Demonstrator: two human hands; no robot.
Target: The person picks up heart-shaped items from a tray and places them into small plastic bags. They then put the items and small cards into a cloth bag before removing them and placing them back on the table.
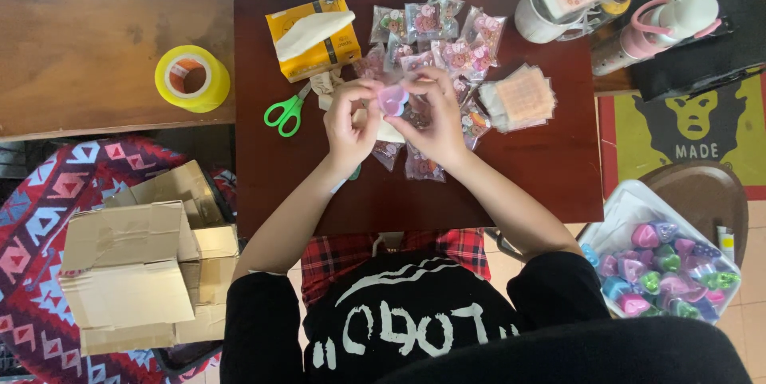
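While both hands meet above the table (558, 184):
Left hand (349, 122): fingers pinched on the pink heart (392, 100).
Right hand (437, 116): gripping the heart's other side.
Heart: held over packets (447, 41).
Scissors (287, 111): left of the hands.

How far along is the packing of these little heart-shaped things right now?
Done: a pile of filled clear packets lies on the dark red table. In hand: the left hand and right hand hold one pink heart-shaped piece between their fingers. Left: a white tray on the right holds many loose coloured hearts, and a stack of empty packets waits nearby.
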